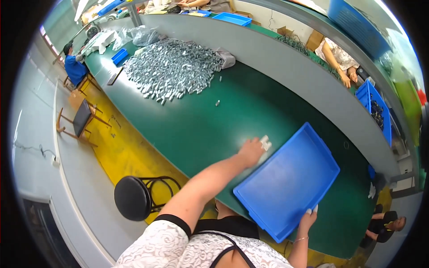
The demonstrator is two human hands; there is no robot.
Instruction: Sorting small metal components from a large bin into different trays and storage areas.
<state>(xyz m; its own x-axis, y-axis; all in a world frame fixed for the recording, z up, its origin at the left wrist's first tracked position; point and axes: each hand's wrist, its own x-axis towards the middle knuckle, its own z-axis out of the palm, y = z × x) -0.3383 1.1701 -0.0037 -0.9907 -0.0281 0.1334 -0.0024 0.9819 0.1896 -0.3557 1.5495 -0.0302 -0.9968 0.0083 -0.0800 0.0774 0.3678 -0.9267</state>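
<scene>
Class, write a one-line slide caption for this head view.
Both hands, left and right, grip an empty blue tray on a green table.

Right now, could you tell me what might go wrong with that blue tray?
The empty blue tray sticks out past the green table's near edge, held at its corners by the left hand and right hand; a slip could tip it onto the floor. Pushed forward, it might scatter the loose metal parts.
</scene>
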